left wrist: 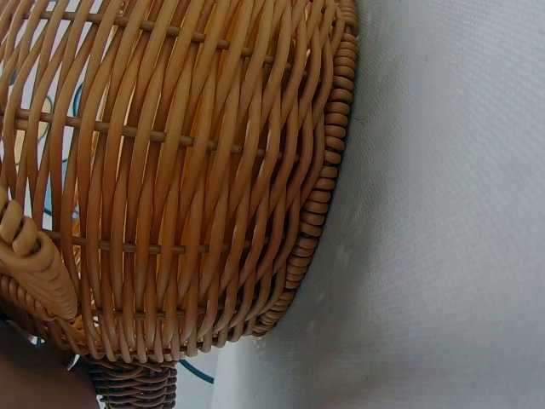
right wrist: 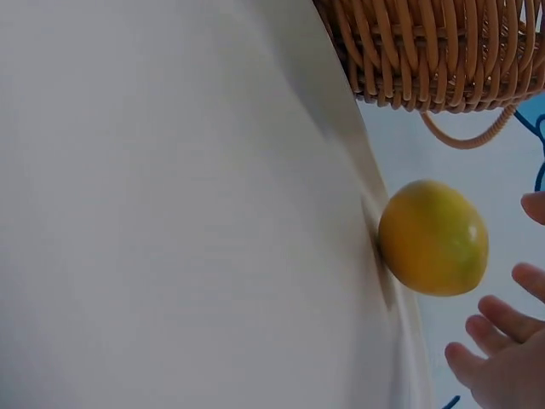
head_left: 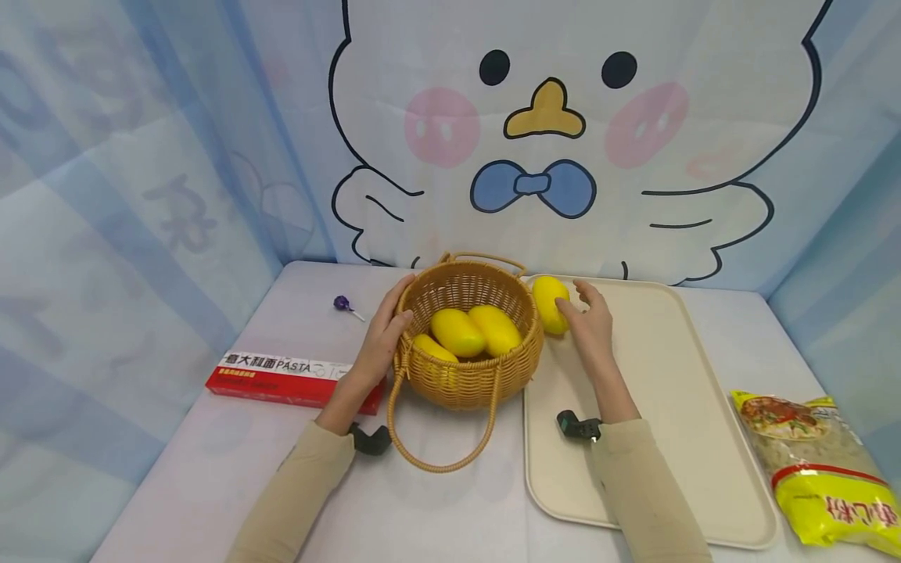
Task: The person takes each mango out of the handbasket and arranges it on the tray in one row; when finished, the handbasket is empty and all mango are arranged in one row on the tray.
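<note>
A round wicker basket stands mid-table with several yellow mangoes in it, one handle hanging down toward the front. My left hand holds the basket's left side, thumb at the rim and fingers along the outside. In the left wrist view the wicker wall hides most of that hand. Another mango lies on the beige tray's far left corner, right of the basket. Beside it is my right hand, fingers spread; the right wrist view shows a gap between the fingertips and the mango.
The beige tray extends under my right forearm. A red PASTA box lies left, partly behind my left wrist, with a purple lollipop beyond it. At the right edge sits a yellow noodle bag. Printed curtains border the table.
</note>
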### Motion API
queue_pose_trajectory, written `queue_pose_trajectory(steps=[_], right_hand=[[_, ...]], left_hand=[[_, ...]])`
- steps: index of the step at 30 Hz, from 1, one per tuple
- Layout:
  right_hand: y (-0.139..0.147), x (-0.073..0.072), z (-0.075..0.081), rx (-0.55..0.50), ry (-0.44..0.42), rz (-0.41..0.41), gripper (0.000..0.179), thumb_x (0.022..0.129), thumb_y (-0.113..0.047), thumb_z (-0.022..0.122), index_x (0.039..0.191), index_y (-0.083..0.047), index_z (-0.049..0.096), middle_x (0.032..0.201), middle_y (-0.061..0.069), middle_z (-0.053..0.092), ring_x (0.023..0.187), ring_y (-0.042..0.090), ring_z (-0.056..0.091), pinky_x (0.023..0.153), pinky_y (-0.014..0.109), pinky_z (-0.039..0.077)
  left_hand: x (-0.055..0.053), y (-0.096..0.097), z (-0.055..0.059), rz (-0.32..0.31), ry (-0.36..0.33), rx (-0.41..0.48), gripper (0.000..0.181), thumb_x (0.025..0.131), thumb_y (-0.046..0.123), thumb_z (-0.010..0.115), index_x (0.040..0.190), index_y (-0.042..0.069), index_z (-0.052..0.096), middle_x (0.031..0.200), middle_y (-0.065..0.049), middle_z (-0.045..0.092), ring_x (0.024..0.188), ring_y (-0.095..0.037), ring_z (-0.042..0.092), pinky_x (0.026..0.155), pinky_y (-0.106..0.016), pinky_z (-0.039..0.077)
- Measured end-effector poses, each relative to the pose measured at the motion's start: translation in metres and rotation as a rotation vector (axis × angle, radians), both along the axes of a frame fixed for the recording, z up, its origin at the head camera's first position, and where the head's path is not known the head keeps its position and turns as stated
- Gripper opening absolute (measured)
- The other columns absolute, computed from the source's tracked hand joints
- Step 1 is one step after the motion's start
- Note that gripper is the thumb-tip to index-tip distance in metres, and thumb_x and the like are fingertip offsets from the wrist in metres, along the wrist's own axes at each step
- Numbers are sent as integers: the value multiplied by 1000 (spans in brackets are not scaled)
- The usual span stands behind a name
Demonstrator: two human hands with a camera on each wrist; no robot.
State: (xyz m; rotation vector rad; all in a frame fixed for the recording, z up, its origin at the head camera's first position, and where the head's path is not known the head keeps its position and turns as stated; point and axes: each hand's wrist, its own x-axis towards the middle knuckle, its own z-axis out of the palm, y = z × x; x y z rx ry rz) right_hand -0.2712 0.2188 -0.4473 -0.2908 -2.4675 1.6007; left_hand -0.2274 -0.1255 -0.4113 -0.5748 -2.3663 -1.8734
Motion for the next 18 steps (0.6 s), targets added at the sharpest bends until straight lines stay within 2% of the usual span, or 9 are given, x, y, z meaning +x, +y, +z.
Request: queue_pose_trajectory(steps=[3,8,13,18], right_hand=[[0,2,5,12,59,-10,62,95,-35,59,150,-14,43,156,10,41,144,31,36,119,51,31],[0,6,12,15,151,-1,57,94,-27,61,146,-10,47,152,12,46,141,30,40,119,48,32],[-4,9,19,36,178,39,57,95,-29,61,147,-12,46,153,10,45,142,29,40,119,49,32],[-11,14,32,48,228,90,58,95,-31,63,148,-15,46,153,7,46,142,27,40,120,48,32]], left_hand=[[3,0,3,-1,-4,-6,57,103,17,36,158,11,24,165,-7,25,151,-28,28,123,-51,25],[3,0,3,-6,-16,-4,57,103,19,37,158,14,24,165,-4,24,151,-26,26,123,-49,24],[4,0,3,-6,-19,-6,57,103,21,37,159,16,24,165,-3,25,151,-26,27,123,-49,24],[3,-1,3,-7,-14,-4,57,103,21,37,158,17,25,165,-2,25,151,-25,26,124,-49,22]])
